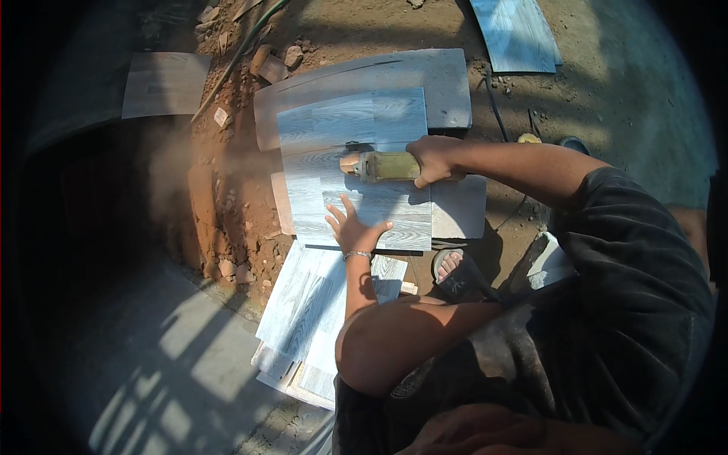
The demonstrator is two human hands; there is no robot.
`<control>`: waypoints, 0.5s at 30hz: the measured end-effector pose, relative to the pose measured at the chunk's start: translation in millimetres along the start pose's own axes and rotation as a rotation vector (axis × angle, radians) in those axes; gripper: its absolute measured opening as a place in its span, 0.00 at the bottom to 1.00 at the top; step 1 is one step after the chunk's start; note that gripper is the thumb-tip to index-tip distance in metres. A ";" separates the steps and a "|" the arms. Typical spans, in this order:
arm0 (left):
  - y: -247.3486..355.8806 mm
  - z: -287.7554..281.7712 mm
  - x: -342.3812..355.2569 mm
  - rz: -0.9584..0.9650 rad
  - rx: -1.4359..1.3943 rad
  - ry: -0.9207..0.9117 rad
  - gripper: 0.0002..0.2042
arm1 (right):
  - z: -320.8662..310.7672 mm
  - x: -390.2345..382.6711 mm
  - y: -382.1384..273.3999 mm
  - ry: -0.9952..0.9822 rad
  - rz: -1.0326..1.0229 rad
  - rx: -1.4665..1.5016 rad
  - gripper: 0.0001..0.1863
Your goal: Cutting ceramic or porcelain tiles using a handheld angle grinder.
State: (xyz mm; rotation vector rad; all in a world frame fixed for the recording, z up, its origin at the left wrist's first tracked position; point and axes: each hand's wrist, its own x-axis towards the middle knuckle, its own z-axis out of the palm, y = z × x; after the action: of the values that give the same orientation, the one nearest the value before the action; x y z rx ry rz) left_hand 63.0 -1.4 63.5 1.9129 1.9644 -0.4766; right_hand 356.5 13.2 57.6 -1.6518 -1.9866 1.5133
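A grey wood-patterned tile (379, 114) lies across pale slabs in front of me. My right hand (436, 161) is wrapped round the rear of a yellowish angle grinder (390, 166), whose head rests over the middle of the tile. A dark line runs across the tile beside the grinder's head, and dust drifts off to the left. With fingers spread, my left hand (355, 229) presses flat on the tile's near part, below the grinder. The grinder's disc is hard to make out.
Under the tile are pale slabs (447, 91). A stack of similar tiles (292, 303) sits near left, close to my foot (449, 264). Another tile (519, 34) lies far right, and one (163, 85) far left. Broken rubble and a hose (241, 57) run along the left.
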 end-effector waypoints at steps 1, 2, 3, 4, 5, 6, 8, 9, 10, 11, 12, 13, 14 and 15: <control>-0.8 0.6 -0.5 0.002 -0.015 -0.009 0.71 | 1.0 -1.0 1.3 0.005 0.003 0.000 0.34; -1.0 1.1 -0.3 0.009 -0.010 0.005 0.71 | 1.2 -1.8 2.8 0.008 0.006 0.004 0.34; -1.2 1.6 0.0 0.010 -0.008 0.005 0.71 | 1.3 -2.3 4.3 0.011 0.004 0.003 0.34; -1.8 2.0 -0.1 0.012 -0.012 0.000 0.71 | 1.8 -2.8 5.2 0.013 0.003 0.000 0.34; -2.2 2.5 0.0 0.011 -0.006 0.006 0.71 | 2.4 -3.3 6.1 0.013 0.002 0.003 0.34; -2.5 2.8 0.2 0.012 -0.009 0.008 0.71 | 2.8 -3.9 6.9 0.018 0.002 0.008 0.33; -3.1 3.5 0.7 0.013 -0.013 0.011 0.71 | 2.8 -5.7 8.8 0.022 0.001 0.012 0.32; -3.4 3.8 0.9 0.013 -0.011 0.010 0.71 | 2.4 -6.9 9.6 0.016 -0.001 0.010 0.31; -3.5 4.1 1.2 0.011 -0.015 -0.001 0.71 | 1.6 -8.2 10.4 0.007 0.006 -0.001 0.31; -3.7 4.2 1.3 0.014 -0.007 0.009 0.71 | 0.9 -9.8 10.5 0.011 -0.002 0.009 0.31; -3.8 4.4 1.5 0.016 -0.003 0.010 0.71 | 0.2 -11.6 10.7 0.016 -0.004 0.012 0.31; -3.6 4.6 1.6 0.013 -0.004 -0.005 0.71 | -0.8 -13.6 10.8 0.014 0.001 0.006 0.30; -3.5 4.9 1.7 0.019 0.002 0.006 0.71 | -1.6 -15.4 10.5 0.019 -0.004 0.017 0.30; -3.1 4.8 1.9 0.010 0.010 -0.007 0.71 | -2.6 -17.0 10.2 0.003 0.007 0.027 0.30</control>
State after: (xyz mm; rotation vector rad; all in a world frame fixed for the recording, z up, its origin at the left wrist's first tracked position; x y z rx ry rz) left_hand 60.0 -2.2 58.3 1.9237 1.9505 -0.4906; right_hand 371.5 0.0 58.9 -1.6511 -1.9519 1.5322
